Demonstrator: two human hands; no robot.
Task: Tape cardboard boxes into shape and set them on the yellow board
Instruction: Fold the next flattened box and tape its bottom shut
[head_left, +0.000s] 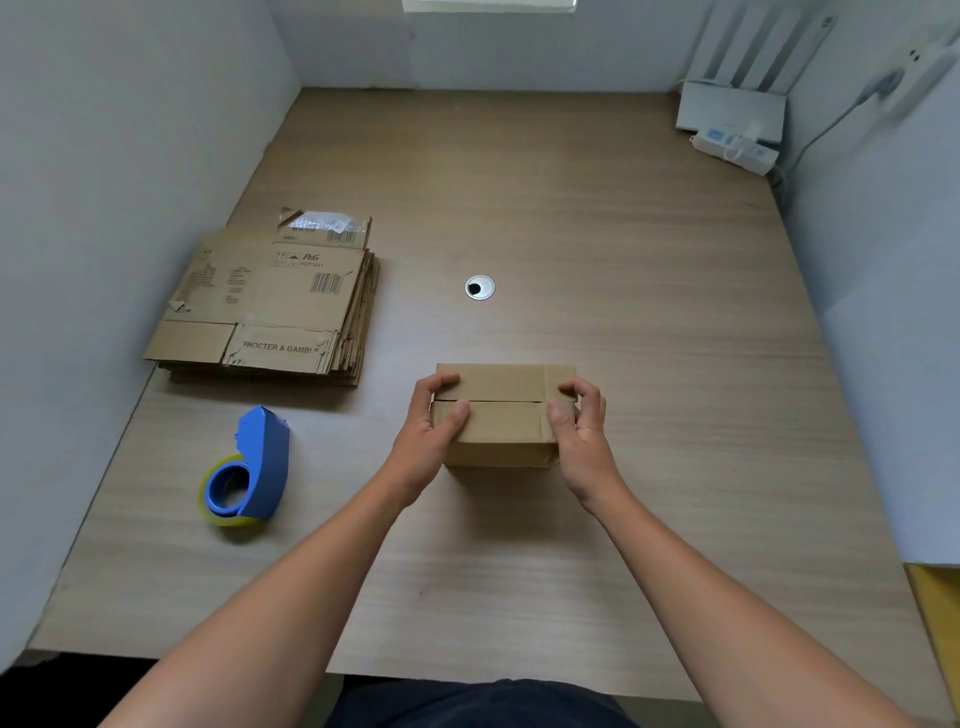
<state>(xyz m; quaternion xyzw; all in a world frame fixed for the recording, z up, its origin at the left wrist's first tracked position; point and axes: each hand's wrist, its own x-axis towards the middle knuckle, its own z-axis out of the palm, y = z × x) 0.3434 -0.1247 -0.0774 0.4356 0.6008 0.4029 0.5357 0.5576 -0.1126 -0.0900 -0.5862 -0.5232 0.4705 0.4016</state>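
Observation:
A small cardboard box (503, 415) stands on the wooden table in the middle, its two top flaps folded down with a dark seam between them. My left hand (434, 426) grips the box's left end, thumb on the near flap and fingers over the far one. At the right end my right hand (579, 421) holds it the same way. A blue tape dispenser (249, 470) with a yellowish roll lies to the left of the box, apart from both hands. A corner of the yellow board (937, 618) shows at the right edge.
A stack of flattened cardboard boxes (270, 301) lies at the left against the white wall. A round cable grommet (480, 287) sits in the table beyond the box. A white router (730, 111) and power strip (735, 148) occupy the far right corner.

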